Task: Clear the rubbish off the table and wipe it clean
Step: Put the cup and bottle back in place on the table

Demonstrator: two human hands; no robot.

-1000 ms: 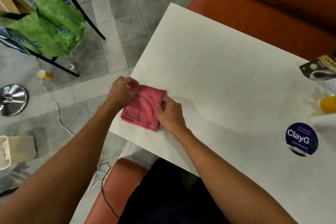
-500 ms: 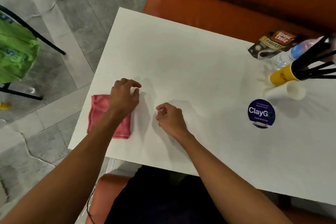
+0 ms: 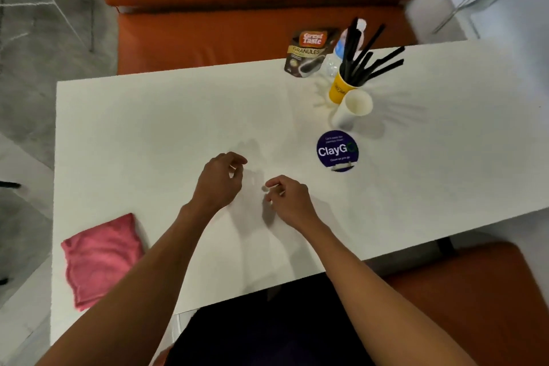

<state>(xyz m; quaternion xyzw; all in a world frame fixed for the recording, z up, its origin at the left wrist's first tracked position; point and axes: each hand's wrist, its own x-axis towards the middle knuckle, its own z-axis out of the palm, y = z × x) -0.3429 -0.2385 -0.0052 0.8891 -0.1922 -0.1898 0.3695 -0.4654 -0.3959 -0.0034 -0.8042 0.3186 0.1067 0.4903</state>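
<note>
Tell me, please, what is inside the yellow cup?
Black straws stand in the yellow cup, fanning out above its rim; the wall hides their lower ends.

left hand (image 3: 219, 184): centre frame, fingers loosely curled, holding nothing | right hand (image 3: 289, 198): just beside it, fingers loosely curled, empty

The plastic bottle (image 3: 338, 50) is half hidden behind the black straws (image 3: 353, 64) and yellow cup (image 3: 339, 90) — blurred, label unreadable. Small print on the sticker (image 3: 337, 150) is too fine to read; the table (image 3: 148, 128) is cut off at the right edge.
</note>
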